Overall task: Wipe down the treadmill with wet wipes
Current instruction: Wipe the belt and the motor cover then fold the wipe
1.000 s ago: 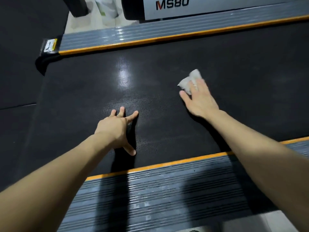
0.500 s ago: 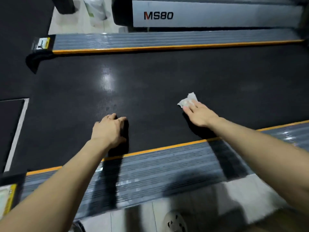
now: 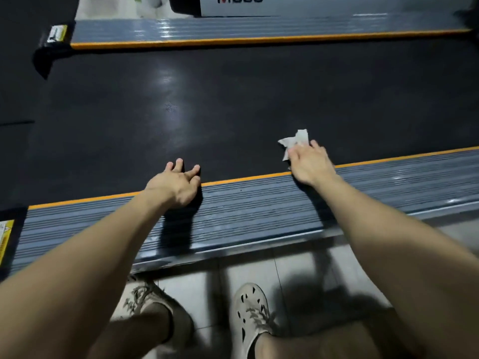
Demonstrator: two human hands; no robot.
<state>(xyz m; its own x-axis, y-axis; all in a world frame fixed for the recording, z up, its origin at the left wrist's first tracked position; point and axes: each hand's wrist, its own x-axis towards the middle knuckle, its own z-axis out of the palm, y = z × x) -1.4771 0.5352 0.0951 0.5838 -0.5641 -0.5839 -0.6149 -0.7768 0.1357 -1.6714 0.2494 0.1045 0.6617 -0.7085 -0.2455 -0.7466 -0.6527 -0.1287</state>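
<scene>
The treadmill's black belt (image 3: 233, 99) fills the middle of the head view, with grey ribbed side rails edged in orange on the near side (image 3: 259, 200) and the far side (image 3: 259, 27). My right hand (image 3: 309, 161) presses a crumpled white wet wipe (image 3: 294, 142) onto the belt close to the near orange edge, and the wipe sticks out past the fingertips. My left hand (image 3: 177, 183) rests across the near orange edge with its fingers spread, holding nothing.
My two feet in pale perforated shoes (image 3: 250, 312) stand on the light tiled floor (image 3: 298, 268) beside the near rail. Yellow warning labels sit at the rail ends on the left (image 3: 5, 234). A white motor cover with lettering (image 3: 259, 3) lies beyond the far rail.
Both hands have slid back toward me across the belt to the near orange edge, the right one dragging the wipe. The view has tilted down, bringing my feet and the floor into view.
</scene>
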